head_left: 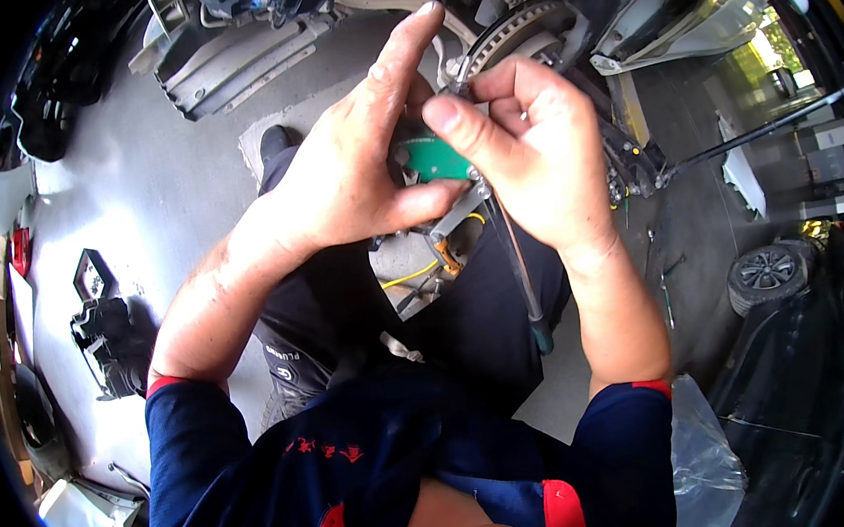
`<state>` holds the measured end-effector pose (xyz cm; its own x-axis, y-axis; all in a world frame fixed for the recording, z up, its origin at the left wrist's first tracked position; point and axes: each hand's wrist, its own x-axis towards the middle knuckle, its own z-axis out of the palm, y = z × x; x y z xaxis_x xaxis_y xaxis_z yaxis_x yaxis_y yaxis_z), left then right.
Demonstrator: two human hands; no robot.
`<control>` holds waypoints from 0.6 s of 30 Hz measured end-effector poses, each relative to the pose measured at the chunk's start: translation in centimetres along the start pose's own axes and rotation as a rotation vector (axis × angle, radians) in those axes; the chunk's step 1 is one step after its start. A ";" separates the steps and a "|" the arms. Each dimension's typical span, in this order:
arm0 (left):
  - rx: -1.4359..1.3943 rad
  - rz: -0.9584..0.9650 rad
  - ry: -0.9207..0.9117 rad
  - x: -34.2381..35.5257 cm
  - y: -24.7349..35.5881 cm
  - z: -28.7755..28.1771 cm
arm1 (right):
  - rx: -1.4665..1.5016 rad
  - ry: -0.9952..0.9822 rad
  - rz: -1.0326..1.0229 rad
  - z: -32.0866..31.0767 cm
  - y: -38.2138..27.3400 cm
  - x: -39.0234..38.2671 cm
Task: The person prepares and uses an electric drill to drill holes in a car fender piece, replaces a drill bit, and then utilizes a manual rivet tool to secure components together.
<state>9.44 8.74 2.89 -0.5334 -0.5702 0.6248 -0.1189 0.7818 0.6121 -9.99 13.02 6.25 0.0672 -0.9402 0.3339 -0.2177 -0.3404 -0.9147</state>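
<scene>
A green part (433, 159) with a flat face and small bolts sits between my two hands, over my lap. My left hand (356, 144) wraps it from the left, thumb beneath and index finger stretched out past it. My right hand (537, 143) is closed in a pinch at the part's upper right; what the fingertips grip is too small to name. From under the right hand a thin metal rod (520, 260) runs down toward my thigh, ending in a dark green handle (543, 337). Whether the rod joins the green part is hidden.
Ahead are a brake disc (527, 31), a light-coloured body panel (675, 0) and a long metal beam (239, 67). Yellow-handled tools or cable (447, 256) lie between my legs. A black part (106, 341) is at left, a wheel (766, 273) at right, and clear plastic sheeting (702, 460) near me.
</scene>
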 end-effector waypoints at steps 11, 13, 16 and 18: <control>-0.041 0.065 0.012 1.2 0.0 -3.0 | 0.323 -0.578 0.505 -1.6 2.9 -7.8; -0.123 0.047 0.076 1.1 0.1 -2.2 | 0.301 -0.595 0.553 -1.6 3.0 -7.9; -0.200 0.000 0.111 1.6 0.6 -2.8 | 0.289 -0.603 0.603 -1.9 2.1 -7.5; 0.064 0.109 0.024 2.1 0.5 -3.5 | 0.284 -0.585 0.606 -2.3 2.1 -7.3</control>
<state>11.22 7.06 6.24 -0.5260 -0.4864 0.6977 -0.1151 0.8535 0.5083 -13.21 19.19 2.44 0.5222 -0.7887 -0.3245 -0.1331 0.3005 -0.9445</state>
